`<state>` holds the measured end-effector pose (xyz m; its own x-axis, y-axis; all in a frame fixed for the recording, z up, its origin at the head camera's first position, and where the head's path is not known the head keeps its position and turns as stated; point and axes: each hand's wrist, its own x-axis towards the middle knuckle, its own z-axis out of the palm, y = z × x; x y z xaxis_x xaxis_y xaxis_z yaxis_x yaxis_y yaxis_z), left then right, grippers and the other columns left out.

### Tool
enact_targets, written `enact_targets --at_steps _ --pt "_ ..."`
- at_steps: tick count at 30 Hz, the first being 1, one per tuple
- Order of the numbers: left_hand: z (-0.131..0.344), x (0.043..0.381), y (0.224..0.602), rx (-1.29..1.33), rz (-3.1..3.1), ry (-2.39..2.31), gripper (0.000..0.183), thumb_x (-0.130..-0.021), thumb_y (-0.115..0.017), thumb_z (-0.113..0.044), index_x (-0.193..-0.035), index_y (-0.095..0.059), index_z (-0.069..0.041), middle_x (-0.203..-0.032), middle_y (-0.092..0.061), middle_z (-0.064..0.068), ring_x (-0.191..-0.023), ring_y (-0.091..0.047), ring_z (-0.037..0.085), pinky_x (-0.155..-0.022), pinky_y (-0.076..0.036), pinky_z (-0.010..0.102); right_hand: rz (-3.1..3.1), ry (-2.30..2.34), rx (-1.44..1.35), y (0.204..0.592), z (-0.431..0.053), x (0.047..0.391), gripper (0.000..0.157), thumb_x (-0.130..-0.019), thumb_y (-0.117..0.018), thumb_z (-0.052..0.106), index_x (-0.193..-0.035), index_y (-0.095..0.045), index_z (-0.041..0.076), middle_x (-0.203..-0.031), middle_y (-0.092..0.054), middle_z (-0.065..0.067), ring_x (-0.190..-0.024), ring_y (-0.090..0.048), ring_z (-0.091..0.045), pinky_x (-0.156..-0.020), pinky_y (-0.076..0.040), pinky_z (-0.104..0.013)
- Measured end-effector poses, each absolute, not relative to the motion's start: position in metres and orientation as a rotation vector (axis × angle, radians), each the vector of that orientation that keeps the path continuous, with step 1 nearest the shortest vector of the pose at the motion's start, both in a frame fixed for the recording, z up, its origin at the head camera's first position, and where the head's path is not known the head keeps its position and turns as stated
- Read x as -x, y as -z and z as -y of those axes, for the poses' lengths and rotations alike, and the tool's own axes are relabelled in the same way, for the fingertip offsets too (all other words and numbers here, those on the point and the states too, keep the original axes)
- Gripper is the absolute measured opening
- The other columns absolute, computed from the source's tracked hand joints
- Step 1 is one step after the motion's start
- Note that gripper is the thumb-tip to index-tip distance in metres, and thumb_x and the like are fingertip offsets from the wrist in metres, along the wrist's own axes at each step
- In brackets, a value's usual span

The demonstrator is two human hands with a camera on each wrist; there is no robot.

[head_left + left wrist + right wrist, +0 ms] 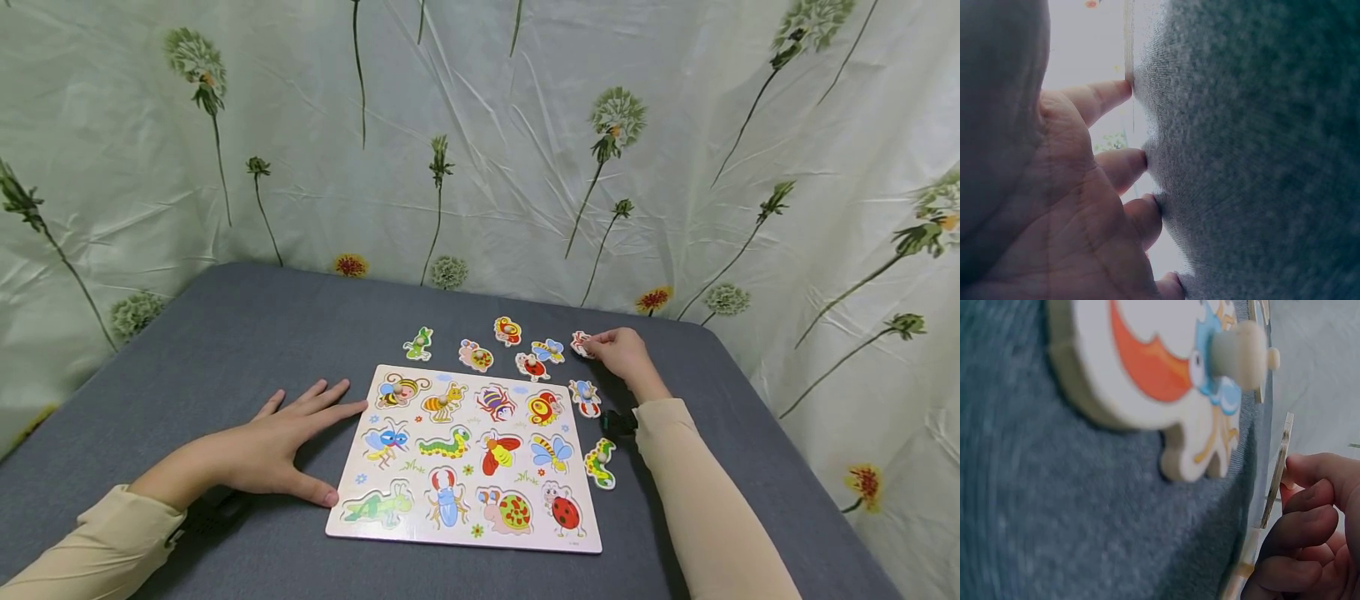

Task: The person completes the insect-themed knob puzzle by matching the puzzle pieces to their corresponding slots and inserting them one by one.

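One red-patterned piece (579,342) pinched: pick-up step, apparently.
Right hand (621,353) grips it; left hand (268,446) splayed at puzzle board's (418,528) edge. Next probably calls for lifting clear.

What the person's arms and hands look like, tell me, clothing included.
The left sleeve and right sleeve are long, plain and pale beige. A small black device shows by the end of the right one, and a bit of dark strap by the left. The left hand and right hand show no gloves or rings.
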<state>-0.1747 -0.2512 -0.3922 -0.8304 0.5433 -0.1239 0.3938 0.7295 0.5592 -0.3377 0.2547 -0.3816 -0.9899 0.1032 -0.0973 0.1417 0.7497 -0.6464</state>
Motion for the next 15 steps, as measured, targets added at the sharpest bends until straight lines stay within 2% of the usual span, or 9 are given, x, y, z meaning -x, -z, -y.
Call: enact_targets --at_steps 9,15 --pt "0.2506 0.1748 0.3923 -0.754 -2.653 -0.764 0.114 -0.076 -0.089 -0.066 -0.169 -0.035 -0.029 -0.18 -0.014 0.023 -0.163 -0.006 0.059 -0.113 0.003 0.09 -2.887 1.068 -0.165 0.3775 -0.2554 0.3342 0.039 -0.106 -0.066 0.029 -0.124 -0.073 -0.005 -0.115 -0.077 -0.019 -0.089 -0.062 -0.02 -0.072 -0.047 -0.027" --pt "0.2503 0.175 0.3922 -0.754 -2.653 -0.763 0.114 -0.076 -0.089 -0.066 -0.169 -0.035 -0.029 -0.18 -0.014 0.024 -0.163 -0.005 0.06 -0.113 0.004 0.09 -2.877 1.079 -0.091 0.3733 -0.2514 0.3306 0.037 -0.105 -0.067 0.028 -0.124 -0.075 -0.003 -0.114 -0.078 -0.018 -0.094 -0.067 -0.022 -0.076 -0.051 -0.028"
